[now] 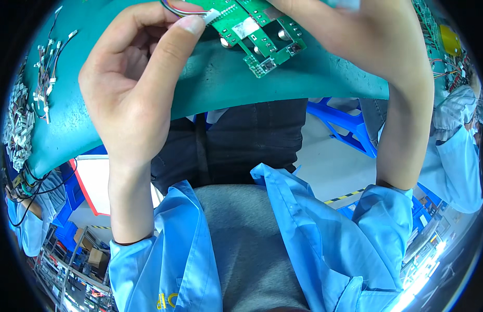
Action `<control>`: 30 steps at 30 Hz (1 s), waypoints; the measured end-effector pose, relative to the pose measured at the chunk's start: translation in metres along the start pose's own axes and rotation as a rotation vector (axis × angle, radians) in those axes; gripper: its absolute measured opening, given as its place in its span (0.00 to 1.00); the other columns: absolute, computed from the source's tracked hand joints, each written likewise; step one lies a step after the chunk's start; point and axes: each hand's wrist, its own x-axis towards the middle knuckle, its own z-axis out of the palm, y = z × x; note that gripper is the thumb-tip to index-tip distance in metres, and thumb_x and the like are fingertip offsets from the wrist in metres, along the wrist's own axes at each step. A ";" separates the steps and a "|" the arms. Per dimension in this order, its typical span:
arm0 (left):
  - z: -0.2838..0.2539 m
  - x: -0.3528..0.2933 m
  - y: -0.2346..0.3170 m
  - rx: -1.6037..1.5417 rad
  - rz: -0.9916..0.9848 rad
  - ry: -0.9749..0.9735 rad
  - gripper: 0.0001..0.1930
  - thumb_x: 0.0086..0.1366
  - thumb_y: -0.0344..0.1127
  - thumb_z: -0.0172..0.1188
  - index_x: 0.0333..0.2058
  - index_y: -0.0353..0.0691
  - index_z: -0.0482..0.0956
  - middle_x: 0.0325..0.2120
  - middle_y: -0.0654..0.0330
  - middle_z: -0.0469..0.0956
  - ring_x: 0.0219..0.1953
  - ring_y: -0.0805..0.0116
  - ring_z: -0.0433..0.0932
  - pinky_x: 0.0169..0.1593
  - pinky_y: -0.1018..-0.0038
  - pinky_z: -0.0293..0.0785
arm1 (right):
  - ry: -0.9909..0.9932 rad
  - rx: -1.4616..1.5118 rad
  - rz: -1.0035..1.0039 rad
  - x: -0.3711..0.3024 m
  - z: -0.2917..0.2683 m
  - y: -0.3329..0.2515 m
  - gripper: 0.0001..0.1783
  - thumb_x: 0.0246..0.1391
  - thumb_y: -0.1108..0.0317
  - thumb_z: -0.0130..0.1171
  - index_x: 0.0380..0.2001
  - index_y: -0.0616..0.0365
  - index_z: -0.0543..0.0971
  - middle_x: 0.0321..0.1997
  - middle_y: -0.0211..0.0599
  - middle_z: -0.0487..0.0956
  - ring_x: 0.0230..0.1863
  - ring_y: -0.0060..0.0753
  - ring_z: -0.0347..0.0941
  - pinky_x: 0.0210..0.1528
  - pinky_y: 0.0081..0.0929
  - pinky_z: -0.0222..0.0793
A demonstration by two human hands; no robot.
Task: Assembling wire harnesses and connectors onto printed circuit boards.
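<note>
The left grip is clamped, thumb against finger, on a white connector with coloured wires, positioned at the left part of the green circuit board over the teal desk. The right grip is beside the board; its fingertips are outside the view, so its closure cannot be determined. Loose wire harnesses lie on the desk at far left.

We see a green circuit board, multicoloured wires, teal bench.
Our jacket is blue, our shirt grey; floor tape, yellow-and-black striped.
</note>
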 end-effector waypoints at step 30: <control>-0.002 -0.001 -0.003 -0.007 0.047 -0.057 0.08 0.70 0.28 0.64 0.46 0.35 0.83 0.38 0.59 0.83 0.39 0.74 0.77 0.48 0.83 0.70 | -0.186 -0.064 0.082 0.002 0.008 -0.009 0.04 0.51 0.75 0.63 0.29 0.53 0.78 0.25 0.26 0.73 0.25 0.26 0.62 0.43 0.24 0.55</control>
